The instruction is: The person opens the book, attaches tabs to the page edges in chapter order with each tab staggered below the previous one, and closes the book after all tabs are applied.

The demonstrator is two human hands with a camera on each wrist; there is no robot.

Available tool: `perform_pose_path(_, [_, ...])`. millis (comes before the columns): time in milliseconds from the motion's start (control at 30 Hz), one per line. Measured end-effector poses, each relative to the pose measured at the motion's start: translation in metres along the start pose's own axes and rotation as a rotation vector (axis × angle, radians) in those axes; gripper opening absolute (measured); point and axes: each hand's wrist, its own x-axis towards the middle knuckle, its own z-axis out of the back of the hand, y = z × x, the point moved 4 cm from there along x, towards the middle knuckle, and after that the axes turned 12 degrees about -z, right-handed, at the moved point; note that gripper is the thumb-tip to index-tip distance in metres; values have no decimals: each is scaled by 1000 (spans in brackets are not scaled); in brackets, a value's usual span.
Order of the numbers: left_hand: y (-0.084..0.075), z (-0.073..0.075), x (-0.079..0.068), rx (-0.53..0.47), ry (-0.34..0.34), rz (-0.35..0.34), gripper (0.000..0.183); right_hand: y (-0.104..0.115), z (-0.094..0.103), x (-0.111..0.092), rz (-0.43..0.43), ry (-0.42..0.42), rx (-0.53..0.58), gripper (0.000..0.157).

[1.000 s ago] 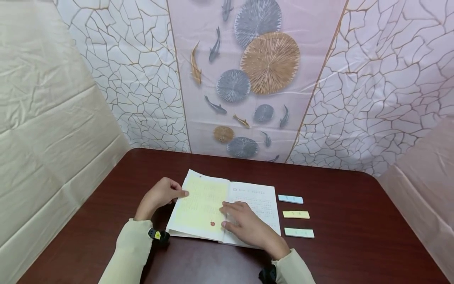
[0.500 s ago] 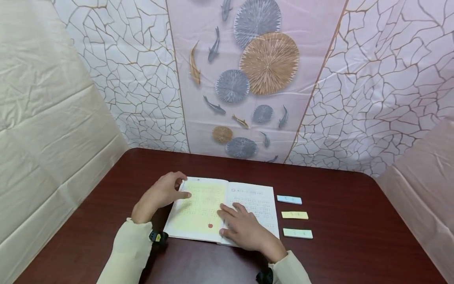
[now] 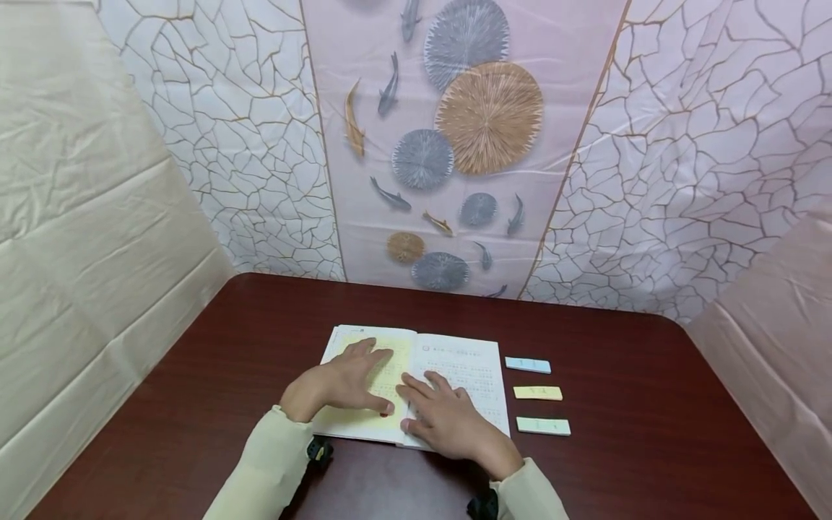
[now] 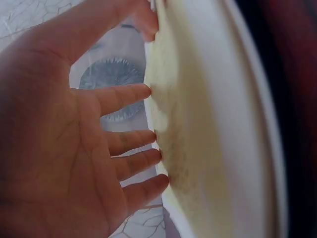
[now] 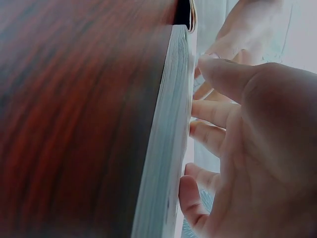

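An open book (image 3: 477, 375) lies on the dark red-brown table, its left page pale yellow with a white border and its right page white with print. My left hand (image 3: 344, 379) rests on the yellow page, fingers spread; in the left wrist view the fingertips (image 4: 161, 156) touch the paper. Near the spine my right hand (image 3: 448, 419) rests on the book with spread fingers. From the right wrist view, the fingertips (image 5: 190, 130) meet the page above the thick stack of page edges (image 5: 161, 148). Neither hand grips anything. The left hand covers much of the yellow page.
Right of the book, three small paper strips lie in a column: a blue strip (image 3: 528, 365), a yellow strip (image 3: 538, 393) and a green strip (image 3: 543, 426). The table (image 3: 650, 404) ends at a patterned cloth backdrop (image 3: 481, 209) behind, with cream cloth at the left.
The left page, lifted at its outer edge before, now lies flat. My left hand has let go of that edge and moved right onto the page. The right hand has barely shifted.
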Motion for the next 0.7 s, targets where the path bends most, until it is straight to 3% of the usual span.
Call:
perform_pose_path(133, [-3,-6,2,15,25,-1,96,0,0,0,0,1,-2,57])
perform_pose_path(467, [0,-9,-3,-33,49,71,98,4,2,3,41,8,53,57])
perform_pose_path(700, [-1,-12,2,-81,39,62,97,-16,36,-2,-7,-116,287,44])
